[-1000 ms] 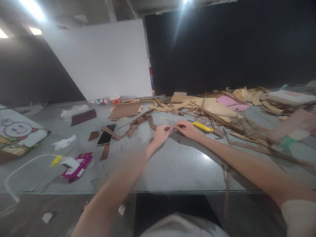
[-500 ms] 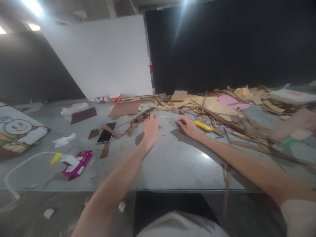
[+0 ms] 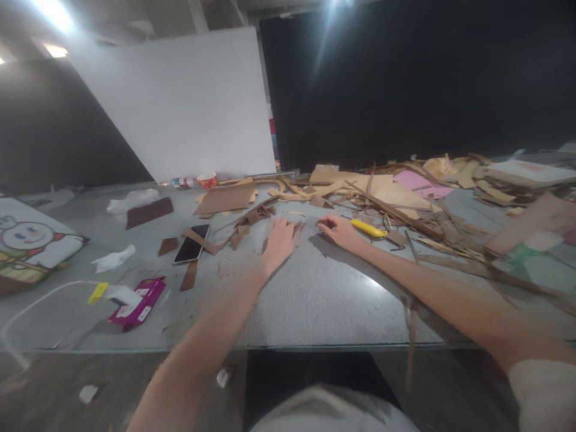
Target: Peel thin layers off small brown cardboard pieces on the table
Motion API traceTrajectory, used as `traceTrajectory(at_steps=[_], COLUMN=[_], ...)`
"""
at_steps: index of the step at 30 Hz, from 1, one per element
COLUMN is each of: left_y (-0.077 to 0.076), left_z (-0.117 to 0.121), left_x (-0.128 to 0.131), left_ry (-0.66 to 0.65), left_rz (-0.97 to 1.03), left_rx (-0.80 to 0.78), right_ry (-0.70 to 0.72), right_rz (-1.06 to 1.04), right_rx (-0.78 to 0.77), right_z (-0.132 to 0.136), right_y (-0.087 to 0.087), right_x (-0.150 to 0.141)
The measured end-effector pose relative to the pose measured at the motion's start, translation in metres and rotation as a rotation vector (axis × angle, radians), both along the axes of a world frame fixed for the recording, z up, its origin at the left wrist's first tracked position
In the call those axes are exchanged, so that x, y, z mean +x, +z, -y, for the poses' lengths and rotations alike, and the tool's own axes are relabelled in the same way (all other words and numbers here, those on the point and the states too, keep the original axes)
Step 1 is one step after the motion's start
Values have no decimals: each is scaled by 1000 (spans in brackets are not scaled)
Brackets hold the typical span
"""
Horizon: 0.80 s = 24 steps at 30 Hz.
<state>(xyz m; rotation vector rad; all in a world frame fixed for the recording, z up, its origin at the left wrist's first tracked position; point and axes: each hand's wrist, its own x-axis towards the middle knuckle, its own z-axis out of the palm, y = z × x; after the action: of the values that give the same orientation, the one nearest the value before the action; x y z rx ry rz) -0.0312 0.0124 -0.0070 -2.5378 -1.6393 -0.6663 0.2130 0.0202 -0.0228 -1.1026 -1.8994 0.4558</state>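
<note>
My left hand (image 3: 282, 243) lies low over the grey tabletop, fingers stretched forward and open. A small brown scrap (image 3: 297, 229) shows at its right edge; whether the hand touches it is unclear. To the right, my right hand (image 3: 341, 232) is curled, with thumb and fingertips drawn close together; anything between them is too small to make out. A yellow-handled cutter (image 3: 369, 228) lies just beyond the right hand. Brown offcuts (image 3: 243, 231) are heaped ahead and left of my left hand.
A phone (image 3: 192, 244) lies left under a brown strip, near a purple pack (image 3: 137, 304) with a white charger and cable. Brown sheets (image 3: 227, 198) and a paper cup (image 3: 207, 180) are at the back. Strips and scraps (image 3: 418, 210) cover the right side, with a pink sheet (image 3: 423, 183).
My left hand has drawn back from the heaped brown offcuts and shifted slightly right, with a scrap now beside its fingers. My right hand has barely moved.
</note>
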Motion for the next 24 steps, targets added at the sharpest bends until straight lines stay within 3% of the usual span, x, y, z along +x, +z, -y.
traceTrajectory(at_steps=[3,10,16,24], left_y=[-3,-9,-8,-2], left_z=[2,-1,0,6], left_x=[6,11,10,13], left_ry=[-29,-36,-141,-175], left_rz=[37,153,272,245], left_rx=[15,-109,-104,-110], right_ry=[-8,8,100,104], right_rz=[-14,-141,-327,-398], right_rx=[-10,-99,-236,-253], right_z=[0,-1,-7,-8], right_y=[0,-2,-8,-7], right_x=[-1,0,2,4])
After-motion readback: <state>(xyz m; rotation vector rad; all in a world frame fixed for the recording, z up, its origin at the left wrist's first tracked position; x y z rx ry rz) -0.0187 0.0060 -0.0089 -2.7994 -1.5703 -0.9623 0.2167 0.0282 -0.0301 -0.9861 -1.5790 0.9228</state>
